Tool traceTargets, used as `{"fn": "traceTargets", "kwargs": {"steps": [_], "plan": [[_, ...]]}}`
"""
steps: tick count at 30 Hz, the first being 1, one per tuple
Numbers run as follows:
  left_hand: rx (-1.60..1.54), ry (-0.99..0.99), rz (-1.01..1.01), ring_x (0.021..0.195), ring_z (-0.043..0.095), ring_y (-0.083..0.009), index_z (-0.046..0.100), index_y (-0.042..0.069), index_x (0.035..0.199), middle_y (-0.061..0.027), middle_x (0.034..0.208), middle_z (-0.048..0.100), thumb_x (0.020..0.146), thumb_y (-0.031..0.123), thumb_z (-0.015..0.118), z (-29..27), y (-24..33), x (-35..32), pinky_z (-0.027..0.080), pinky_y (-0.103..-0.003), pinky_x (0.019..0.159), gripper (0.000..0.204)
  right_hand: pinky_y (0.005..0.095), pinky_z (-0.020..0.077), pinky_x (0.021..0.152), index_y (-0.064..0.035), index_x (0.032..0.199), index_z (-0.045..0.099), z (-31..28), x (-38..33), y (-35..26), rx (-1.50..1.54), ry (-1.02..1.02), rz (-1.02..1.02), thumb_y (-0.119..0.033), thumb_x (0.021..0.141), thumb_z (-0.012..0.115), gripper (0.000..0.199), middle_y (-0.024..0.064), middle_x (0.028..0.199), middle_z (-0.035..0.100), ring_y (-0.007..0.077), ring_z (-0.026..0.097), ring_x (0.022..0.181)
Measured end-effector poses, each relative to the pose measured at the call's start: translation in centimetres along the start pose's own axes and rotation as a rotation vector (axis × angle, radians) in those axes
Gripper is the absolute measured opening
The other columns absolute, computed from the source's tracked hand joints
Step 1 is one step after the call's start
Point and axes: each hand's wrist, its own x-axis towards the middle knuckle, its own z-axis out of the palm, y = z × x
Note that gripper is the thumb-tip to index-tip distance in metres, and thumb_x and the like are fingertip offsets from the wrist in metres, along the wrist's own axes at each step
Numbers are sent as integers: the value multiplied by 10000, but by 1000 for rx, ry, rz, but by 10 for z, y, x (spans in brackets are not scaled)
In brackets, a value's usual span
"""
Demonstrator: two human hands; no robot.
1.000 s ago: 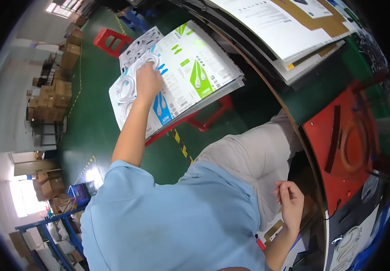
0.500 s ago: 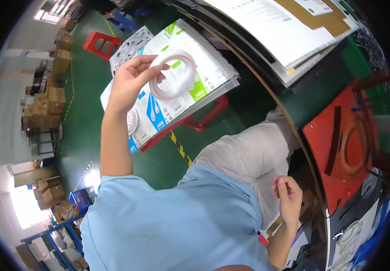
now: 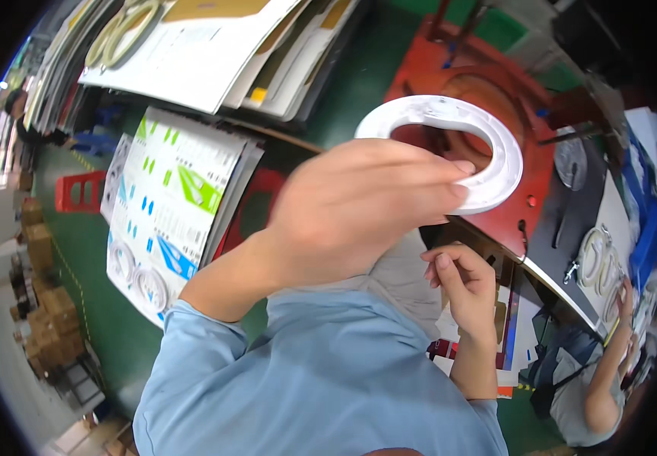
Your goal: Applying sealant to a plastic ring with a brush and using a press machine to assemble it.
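Observation:
My left hand reaches across to the right and grips a white plastic ring at its near edge, fingers and thumb pinching the rim. The ring is tilted, showing a channelled face. It hangs above a red board that bears a reddish-brown ring shape, partly hidden behind it. Lower down, my right hand hovers near my lap with its fingers loosely bent and a little apart. I see nothing in it.
Printed sheets bearing white rings lie stacked at left, beside a red stool. Pale rings rest on a stack of boards above. White coils lie at right, near another person's arm.
My left hand has carried the white ring from above the printed sheets rightward to the red board. The whole view has turned right, bringing another person in. My right hand stays near my lap.

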Motion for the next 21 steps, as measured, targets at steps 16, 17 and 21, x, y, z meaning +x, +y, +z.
{"fn": "traceTargets", "kwargs": {"steps": [16, 17, 21], "plan": [[194, -237, 52, 1337, 599, -364, 685, -6, 1224, -180, 1353, 673, 839, 2, 670, 37, -35, 29, 464, -477, 1156, 385, 432, 464, 1028, 16, 1248, 699, -10, 59, -51, -913, 487, -808, -8, 976, 651, 277, 173, 1237, 682, 350, 619, 1168], [140, -207, 50, 1261, 640, -350, 690, -2, 1206, -166, 1310, 692, 832, 3, 680, 18, -22, 38, 505, -463, 1099, 374, 453, 433, 1093, 0, 1303, 684, -10, 64, -55, -1021, 484, -796, -32, 979, 653, 328, 165, 1313, 674, 367, 602, 1256], [483, 33, 77, 896, 738, -258, 746, 54, 1066, -104, 1047, 755, 887, 18, 727, -84, -28, 77, 574, -343, 764, 184, 645, 131, 1264, -36, 1578, 453, -1, 60, -37, -1311, 305, -510, -248, 950, 686, 702, 189, 1668, 388, 399, 263, 1594]]}}
